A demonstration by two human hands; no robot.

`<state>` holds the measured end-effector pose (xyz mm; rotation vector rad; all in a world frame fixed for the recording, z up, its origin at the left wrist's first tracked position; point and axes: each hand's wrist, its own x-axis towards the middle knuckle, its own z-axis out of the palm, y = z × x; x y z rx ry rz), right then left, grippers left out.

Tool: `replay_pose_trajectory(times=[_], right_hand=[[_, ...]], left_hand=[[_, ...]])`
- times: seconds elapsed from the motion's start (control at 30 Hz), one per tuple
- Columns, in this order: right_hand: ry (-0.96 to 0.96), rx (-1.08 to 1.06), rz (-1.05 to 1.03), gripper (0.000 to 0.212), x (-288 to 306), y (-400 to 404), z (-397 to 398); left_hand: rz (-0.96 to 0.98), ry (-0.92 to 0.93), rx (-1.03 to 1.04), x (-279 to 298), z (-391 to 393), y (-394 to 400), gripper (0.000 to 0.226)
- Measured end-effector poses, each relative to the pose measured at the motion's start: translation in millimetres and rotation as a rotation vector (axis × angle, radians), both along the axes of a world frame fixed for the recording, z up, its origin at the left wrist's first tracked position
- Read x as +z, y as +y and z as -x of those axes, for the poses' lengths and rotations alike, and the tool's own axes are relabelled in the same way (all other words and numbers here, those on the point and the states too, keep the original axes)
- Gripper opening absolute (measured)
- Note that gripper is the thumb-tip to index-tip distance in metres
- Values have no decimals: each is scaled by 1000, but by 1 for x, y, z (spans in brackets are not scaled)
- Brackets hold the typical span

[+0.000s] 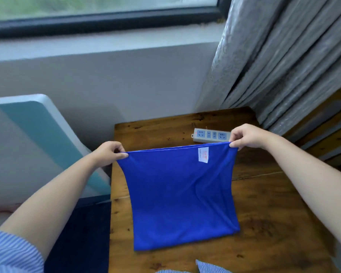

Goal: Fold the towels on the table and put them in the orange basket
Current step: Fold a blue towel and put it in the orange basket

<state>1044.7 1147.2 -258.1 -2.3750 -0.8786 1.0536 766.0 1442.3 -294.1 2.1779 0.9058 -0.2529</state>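
A bright blue towel (181, 198) with a small white label near its top right corner is doubled over. Its top edge is lifted and stretched taut while its lower fold rests on the wooden table (274, 223). My left hand (110, 152) pinches the towel's top left corner. My right hand (248, 135) pinches its top right corner. No orange basket is in view.
A white power strip (211, 135) lies on the table just behind the towel's top edge. Grey curtains (283, 62) hang at the back right. A white and teal panel (34, 138) leans left of the table, under a window sill.
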Motion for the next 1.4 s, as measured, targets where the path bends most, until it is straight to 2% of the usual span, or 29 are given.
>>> replay_pose_trajectory(times=[0.1,0.23,0.3,0.37,0.43,0.47,0.53,0.57,0.6,0.7,0.8,0.9,1.0,1.07,1.23,1.4], right_hand=[[-90,38,-41,28,37,9,14],[-529,146,-12,14,80,23,41],[-672,70,-91,5,99,25,48],[-791,-57,-265,19,116,23,51],[-897,-103,-389,26,127,16,57],[-932,-46,-307,23,130,14,63],[-931,105,46,21,131,11,80],[-969,131,128,21,133,6,88],[-1044,162,135,22,134,3,92],[-1154,20,-51,21,144,1,93],[-1054,127,138,24,154,1,106],[-1136,85,58,25,160,0,98],[-1084,215,367,27,161,1,113],[-1046,276,462,29,150,3,116],[-1037,207,470,28,141,14,111],[-1197,89,283,23,143,30,90]], left_hand=[[-85,-57,23,33,11,2,28],[-395,-176,80,75,14,-3,10],[-514,-330,127,97,17,-5,13],[-616,-514,166,117,20,-9,28],[-749,-582,102,134,27,-15,26],[-794,-523,43,138,28,-18,22],[-863,-264,-108,144,36,-26,22],[-884,-197,-142,147,41,-30,22],[-920,-193,-152,148,44,-32,22],[-958,-396,25,156,51,-32,22],[-974,-258,-12,158,50,-40,25],[-1007,-309,24,157,53,-39,24],[-1011,-202,-92,157,50,-36,24],[-988,-68,-178,154,48,-35,25],[-929,120,-268,144,38,-37,28],[-941,29,-104,156,19,-28,28]])
